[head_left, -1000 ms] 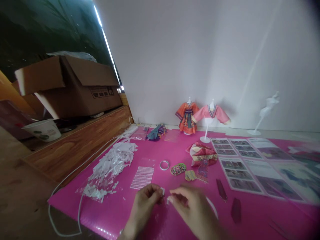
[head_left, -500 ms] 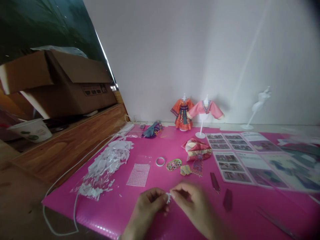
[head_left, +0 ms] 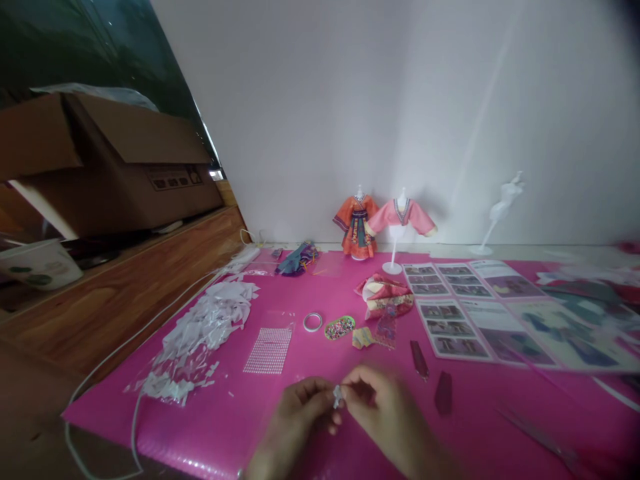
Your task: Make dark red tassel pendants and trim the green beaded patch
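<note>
Both hands meet low in the middle of the head view, above the pink table cover. Between the fingertips is a small white piece [head_left: 337, 397], too small and blurred to name. My left hand [head_left: 305, 413] pinches it from the left with thumb and forefinger. From the other side my right hand [head_left: 377, 407] pinches it too, its fingers curled in. Beyond the hands lie a sheet of small white beads [head_left: 269, 350], a ring of tape [head_left: 313, 322], an oval tray of coloured beads [head_left: 340, 327] and a yellow fabric piece [head_left: 363, 337].
Two dark red fabric pieces [head_left: 443, 393] and scissors [head_left: 537, 437] lie right of my hands. An instruction sheet [head_left: 465, 300] is behind them. White scraps [head_left: 210, 320] are heaped at left. Dressed doll stands [head_left: 359, 227] and a bare white mannequin [head_left: 507, 203] stand by the wall.
The camera view has shifted slightly, so the table things appear farther left. Both hands stay together on the white piece, which now looks turned a little between the fingertips.
</note>
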`<action>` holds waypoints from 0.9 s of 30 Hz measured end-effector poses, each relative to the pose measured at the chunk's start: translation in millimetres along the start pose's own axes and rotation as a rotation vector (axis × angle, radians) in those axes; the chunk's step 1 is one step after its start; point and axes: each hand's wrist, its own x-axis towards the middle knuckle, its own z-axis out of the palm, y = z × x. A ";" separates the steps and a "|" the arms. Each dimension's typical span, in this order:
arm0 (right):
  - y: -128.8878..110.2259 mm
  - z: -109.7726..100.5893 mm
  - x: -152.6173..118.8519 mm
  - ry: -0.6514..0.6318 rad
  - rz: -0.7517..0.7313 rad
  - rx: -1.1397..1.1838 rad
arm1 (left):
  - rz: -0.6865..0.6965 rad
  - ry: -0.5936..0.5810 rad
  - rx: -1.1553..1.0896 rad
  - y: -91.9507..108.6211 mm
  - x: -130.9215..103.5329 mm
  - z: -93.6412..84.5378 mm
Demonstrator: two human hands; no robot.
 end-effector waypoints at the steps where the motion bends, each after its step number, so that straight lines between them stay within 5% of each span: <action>1: 1.2 -0.6 -0.1 0.000 0.003 -0.002 | -0.001 -0.001 0.000 -0.6 1.4 0.4; 21: 6.0 -13.9 -0.4 0.024 0.002 -0.030 | 0.070 0.025 0.311 -2.1 16.5 16.5; 24: 3.9 -23.3 1.5 0.030 -0.005 -0.034 | 0.117 0.082 0.416 2.9 16.8 5.0; 27: 7.5 -39.4 -2.6 0.037 -0.021 -0.054 | 0.216 0.222 0.572 17.7 17.7 -32.9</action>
